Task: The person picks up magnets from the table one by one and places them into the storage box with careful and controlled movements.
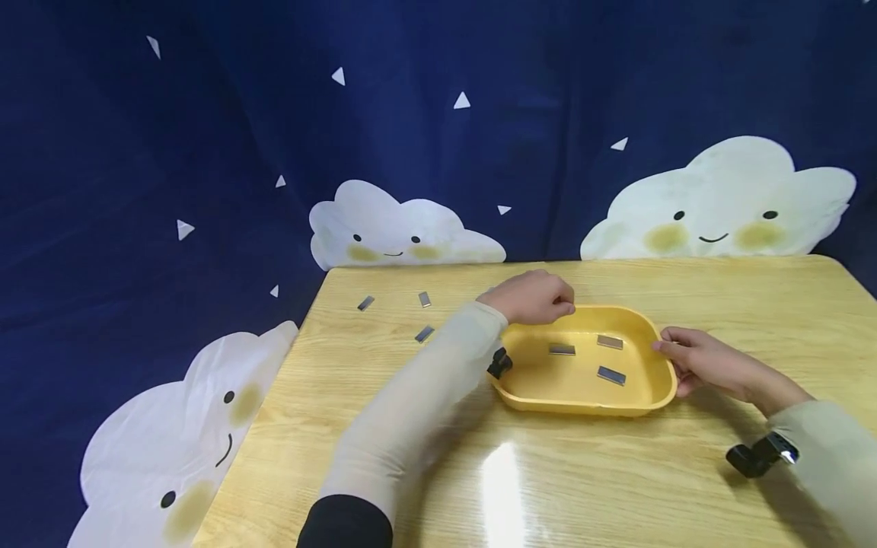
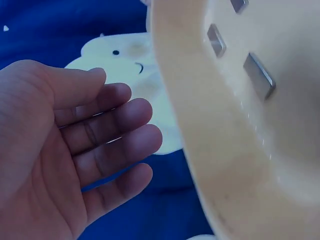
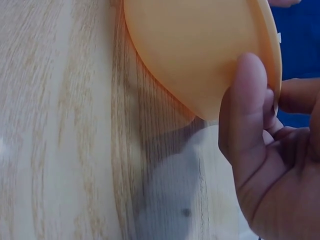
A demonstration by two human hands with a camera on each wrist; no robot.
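A yellow plastic tray point(image 1: 582, 406) rests on the wooden table, with three small flat metal bars point(image 1: 611, 375) lying apart on its floor. My right hand point(image 1: 706, 364) grips the tray's right end; in the right wrist view, thumb and fingers pinch its rim point(image 3: 272, 45). Over the tray's far left edge is my left hand point(image 1: 534, 297). The left wrist view shows its fingers point(image 2: 135, 112) loosely bent and holding nothing, beside the tray wall point(image 2: 182, 95) and apart from it. Three similar metal bars point(image 1: 424, 334) lie on the table left of the tray.
The wooden table point(image 1: 308, 426) ends at a dark blue curtain point(image 1: 411, 144) with white clouds and triangles. A bright light reflection point(image 1: 502, 487) shows near the front. Small black cameras point(image 1: 760, 454) are strapped to both wrists.
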